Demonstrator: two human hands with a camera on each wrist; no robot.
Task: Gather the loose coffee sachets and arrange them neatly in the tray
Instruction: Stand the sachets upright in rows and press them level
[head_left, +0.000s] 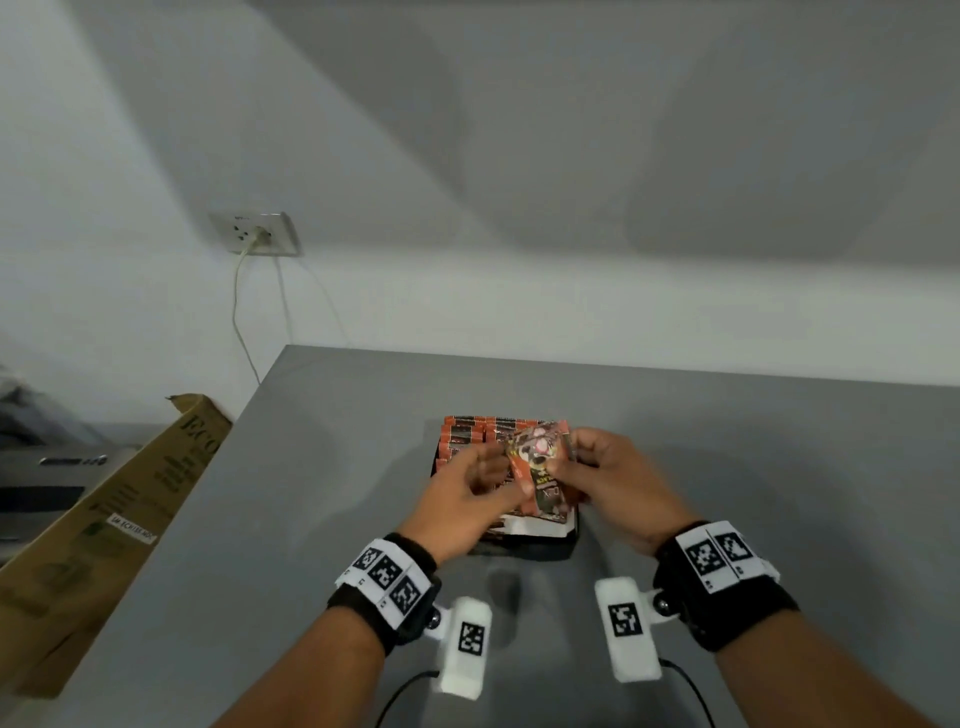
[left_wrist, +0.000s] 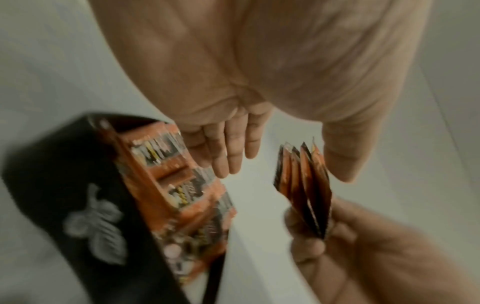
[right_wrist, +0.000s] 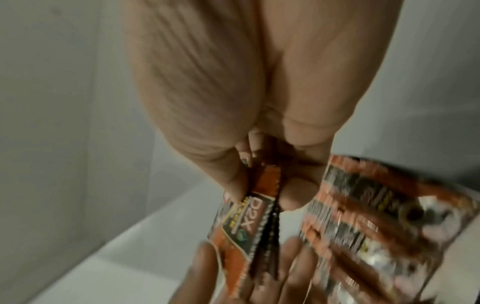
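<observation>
A black tray (head_left: 545, 553) sits on the grey table (head_left: 337, 467), with orange-and-black coffee sachets (head_left: 467, 434) standing in rows inside it. My right hand (head_left: 576, 457) holds a fanned bunch of several sachets (head_left: 540, 467) just above the tray. In the right wrist view, my right hand (right_wrist: 265, 189) pinches that bunch (right_wrist: 244, 226) between thumb and fingers. My left hand (head_left: 488, 478) hovers beside the bunch with straight fingers and holds nothing. In the left wrist view, the bunch (left_wrist: 306, 189) stands between my left hand's fingers (left_wrist: 228, 156) and thumb. The tray wall (left_wrist: 64, 174) and its sachets (left_wrist: 182, 195) lie lower left.
A long cardboard box (head_left: 104, 519) leans beside the table's left edge. A wall socket (head_left: 254, 234) with a plugged cable hangs on the white wall behind. The wall runs close along the table's far edge.
</observation>
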